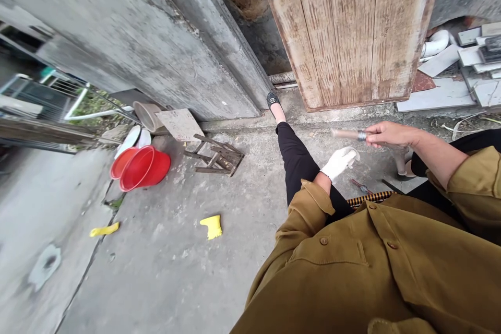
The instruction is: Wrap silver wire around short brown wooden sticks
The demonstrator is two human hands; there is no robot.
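My left hand (337,163) wears a white glove and sits over my lap. Its fingers are curled, and a pale greyish thing shows at the fingertips, too blurred to name. Just beyond it, my bare right hand (386,134) is closed around a short stick-like tool (346,134). The tool has a pale brown shaft and a silvery ribbed band beside my fingers, and it points left with its tip smeared by motion. A small red and grey item (362,186) lies low between my legs, near the seat's black and yellow striped edge (370,199).
A wooden door panel (344,36) leans ahead by the concrete wall (168,47). Leftward are a small wooden stool (219,155), red buckets (144,169) and a yellow boot-shaped piece (213,226). Another yellow piece (104,229) lies farther left. Broken tiles (438,95) are piled at right.
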